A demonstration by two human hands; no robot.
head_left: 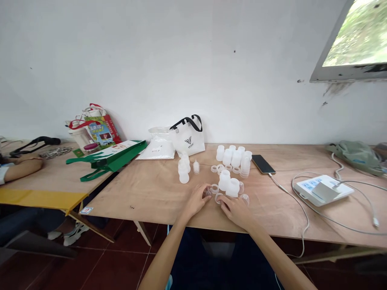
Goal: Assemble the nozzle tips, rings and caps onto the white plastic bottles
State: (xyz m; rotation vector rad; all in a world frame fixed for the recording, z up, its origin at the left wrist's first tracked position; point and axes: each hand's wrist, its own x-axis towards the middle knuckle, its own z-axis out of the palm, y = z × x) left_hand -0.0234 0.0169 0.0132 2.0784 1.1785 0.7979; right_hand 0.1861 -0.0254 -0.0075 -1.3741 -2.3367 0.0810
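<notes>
My left hand (196,200) rests at the table's front, its fingers curled round a small clear plastic cap (208,192). Close by on the right, my right hand (236,208) has its fingertips pinched at the edge of a translucent plastic ring (217,197). Another loose ring (214,188) lies just beyond, between the hands. Two white translucent bottles (224,180) stand behind my right hand, with clear domed caps (245,199) beside them. Farther back is a group of similar bottles (236,156), with several rings (228,168) in front of it.
More bottles (183,171) and a stack of rings (196,166) stand left of centre. A white tote bag (189,139) and plastic package (159,148) lean near the wall. Rightward are a phone (263,164), cables and a white box (322,189). Another person's arm (22,169) rests far left.
</notes>
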